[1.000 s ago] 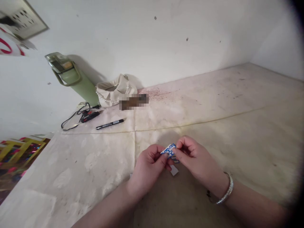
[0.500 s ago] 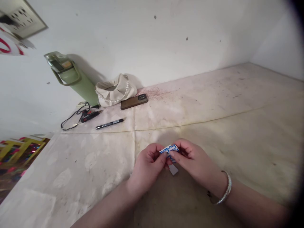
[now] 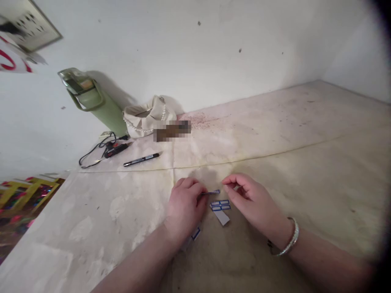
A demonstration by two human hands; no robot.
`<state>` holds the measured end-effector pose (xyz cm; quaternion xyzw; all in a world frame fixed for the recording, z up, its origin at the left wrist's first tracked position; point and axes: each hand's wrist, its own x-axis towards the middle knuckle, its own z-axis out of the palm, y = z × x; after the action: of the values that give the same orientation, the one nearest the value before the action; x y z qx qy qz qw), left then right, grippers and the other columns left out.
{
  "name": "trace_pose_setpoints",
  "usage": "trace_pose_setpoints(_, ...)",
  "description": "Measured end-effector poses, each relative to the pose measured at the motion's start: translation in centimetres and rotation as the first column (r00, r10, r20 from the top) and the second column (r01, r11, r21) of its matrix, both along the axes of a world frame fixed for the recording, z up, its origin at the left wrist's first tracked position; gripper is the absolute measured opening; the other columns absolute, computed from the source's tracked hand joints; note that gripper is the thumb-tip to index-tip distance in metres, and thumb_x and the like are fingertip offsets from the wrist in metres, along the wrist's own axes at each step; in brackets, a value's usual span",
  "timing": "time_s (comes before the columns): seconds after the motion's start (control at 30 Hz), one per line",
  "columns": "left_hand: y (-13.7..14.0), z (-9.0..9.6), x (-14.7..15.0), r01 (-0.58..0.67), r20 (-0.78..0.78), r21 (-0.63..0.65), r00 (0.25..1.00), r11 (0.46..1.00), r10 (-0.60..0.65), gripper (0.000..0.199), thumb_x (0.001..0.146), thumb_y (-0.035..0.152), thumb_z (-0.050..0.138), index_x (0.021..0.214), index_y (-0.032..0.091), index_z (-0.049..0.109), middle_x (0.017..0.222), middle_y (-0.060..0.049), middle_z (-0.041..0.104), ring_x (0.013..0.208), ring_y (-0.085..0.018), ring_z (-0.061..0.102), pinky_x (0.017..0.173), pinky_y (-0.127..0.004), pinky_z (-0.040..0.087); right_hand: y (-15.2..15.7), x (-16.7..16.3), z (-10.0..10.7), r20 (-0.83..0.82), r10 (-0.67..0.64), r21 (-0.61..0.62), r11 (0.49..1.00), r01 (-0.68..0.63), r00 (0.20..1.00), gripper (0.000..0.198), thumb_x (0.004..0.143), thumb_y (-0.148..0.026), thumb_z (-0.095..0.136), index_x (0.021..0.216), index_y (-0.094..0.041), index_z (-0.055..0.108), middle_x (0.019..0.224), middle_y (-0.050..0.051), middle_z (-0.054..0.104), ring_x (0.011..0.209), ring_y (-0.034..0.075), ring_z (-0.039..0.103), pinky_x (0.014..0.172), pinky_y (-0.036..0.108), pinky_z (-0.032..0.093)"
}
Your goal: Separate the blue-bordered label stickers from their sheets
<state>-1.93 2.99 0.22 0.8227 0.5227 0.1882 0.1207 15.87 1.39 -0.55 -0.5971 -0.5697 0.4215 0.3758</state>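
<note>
My left hand [image 3: 185,203] rests knuckles-up on the stained table cover [image 3: 275,162] and pinches a small blue-and-white label sheet [image 3: 211,192], seen edge-on. My right hand [image 3: 249,199], with a silver bracelet [image 3: 288,244] on the wrist, hovers just right of the sheet and apart from it. Its thumb and forefinger are drawn together, and I cannot make out whether anything is between them. Between my hands lie two blue-bordered labels [image 3: 220,205] and a plain white slip [image 3: 223,217]. Another blue-bordered label [image 3: 195,234] peeks out beside my left wrist.
Against the back wall at the left stand a green flask [image 3: 91,99], a cream bag with a pearl strap [image 3: 146,116] and a blurred dark flat object [image 3: 172,130]. A black pen [image 3: 141,159] and a black cable with a small tool [image 3: 104,152] lie nearby.
My hands have separated and dropped to the table. The right hand let go of the label sheet, which stays in my left. The two labels on the cover are now uncovered.
</note>
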Motion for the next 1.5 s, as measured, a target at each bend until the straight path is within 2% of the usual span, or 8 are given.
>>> trace_pose_setpoints(0.23, 0.2, -0.3, -0.3, 0.011, 0.001, -0.003, 1.0, 1.0, -0.011, 0.008, 0.077, 0.013, 0.06, 0.076, 0.02, 0.063, 0.081, -0.002, 0.061, 0.082, -0.02, 0.053, 0.074, -0.032, 0.041, 0.1, -0.1, -0.4, -0.004, 0.009, -0.019, 1.0, -0.009, 1.0, 0.019, 0.081, -0.032, 0.05, 0.094, -0.02, 0.058, 0.087, 0.004, 0.061, 0.068, 0.016, 0.057, 0.063, 0.033, 0.048)
trace_pose_setpoints(0.4, 0.0, 0.0, 0.0, 0.015, 0.156, -0.054, 0.988, 0.998, -0.007, 0.009, 0.079, 0.011, 0.057, 0.079, 0.019, 0.061, 0.078, -0.001, 0.062, 0.08, -0.017, 0.054, 0.071, -0.029, 0.041, 0.0, -0.1, -0.5, 0.08, 0.087, 0.022, 0.996, -0.089, 0.993, 0.035, 0.076, -0.03, 0.058, 0.108, -0.019, 0.055, 0.101, 0.008, 0.06, 0.084, 0.021, 0.057, 0.067, 0.034, 0.049)
trace_pose_setpoints(0.53, -0.2, 0.2, 0.3, 0.065, 0.128, -0.08, 0.99, 0.995, -0.054, 0.01, 0.075, 0.008, 0.059, 0.077, 0.018, 0.062, 0.076, -0.002, 0.061, 0.078, -0.017, 0.053, 0.069, -0.029, 0.041, 0.2, 0.0, -0.6, 0.201, 0.215, 0.103, 0.966, -0.238, 0.956, 0.011, 0.081, -0.024, 0.054, 0.089, -0.019, 0.061, 0.087, 0.005, 0.062, 0.079, 0.019, 0.056, 0.07, 0.035, 0.046)
trace_pose_setpoints(0.6, -0.2, 0.2, 0.4, 0.082, 0.104, -0.076, 0.992, 0.994, -0.073, 0.01, 0.074, 0.008, 0.06, 0.076, 0.017, 0.062, 0.075, -0.002, 0.061, 0.078, -0.018, 0.053, 0.07, -0.029, 0.04, 0.2, 0.1, -0.7, 0.228, 0.236, 0.145, 0.951, -0.273, 0.945, 0.01, 0.083, -0.019, 0.052, 0.081, -0.019, 0.061, 0.081, 0.004, 0.061, 0.079, 0.019, 0.056, 0.07, 0.034, 0.045)
trace_pose_setpoints(0.8, -0.2, 0.3, 0.4, 0.057, 0.087, -0.018, 0.995, 0.998, -0.055, 0.009, 0.074, 0.009, 0.061, 0.076, 0.018, 0.064, 0.078, -0.003, 0.061, 0.081, -0.018, 0.052, 0.072, -0.03, 0.041, 0.4, 0.2, -1.0, 0.328, 0.209, 0.215, 0.933, -0.288, 0.921, 0.008, 0.082, -0.015, 0.054, 0.078, -0.019, 0.06, 0.079, 0.004, 0.059, 0.079, 0.02, 0.054, 0.069, 0.033, 0.044)
trace_pose_setpoints(1.03, 0.5, -0.4, 0.0, -0.018, -0.019, 0.004, 1.0, 1.0, 0.018, 0.008, 0.076, 0.012, 0.06, 0.075, 0.02, 0.063, 0.076, -0.001, 0.059, 0.08, -0.019, 0.051, 0.072, -0.031, 0.041, 0.8, 0.3, -1.4, 0.358, 0.059, 0.278, 0.946, -0.167, 0.932, 0.01, 0.077, -0.016, 0.06, 0.087, -0.017, 0.06, 0.089, 0.008, 0.062, 0.091, 0.025, 0.054, 0.079, 0.039, 0.046)
trace_pose_setpoints(1.33, 0.9, -0.5, -0.2, 0.028, -0.048, 0.004, 0.998, 1.0, -0.028, 0.008, 0.075, 0.012, 0.061, 0.076, 0.02, 0.063, 0.078, -0.001, 0.06, 0.08, -0.019, 0.051, 0.071, -0.031, 0.041, 0.8, 0.3, -1.7, 0.406, 0.078, 0.273, 0.94, -0.203, 0.91, 0.029, 0.076, -0.02, 0.063, 0.104, -0.016, 0.061, 0.101, 0.01, 0.064, 0.099, 0.026, 0.054, 0.085, 0.042, 0.047)
trace_pose_setpoints(1.5, 1.1, -0.4, -0.2, 0.027, -0.041, -0.016, 0.999, 0.999, -0.028, 0.012, 0.072, 0.009, 0.061, 0.071, 0.02, 0.062, 0.077, -0.002, 0.06, 0.078, -0.019, 0.052, 0.069, -0.031, 0.042, 0.8, 0.2, -1.8, 0.448, 0.086, 0.28, 0.932, -0.231, 0.89, 0.032, 0.074, -0.019, 0.064, 0.106, -0.015, 0.061, 0.104, 0.01, 0.064, 0.1, 0.026, 0.053, 0.087, 0.041, 0.046)
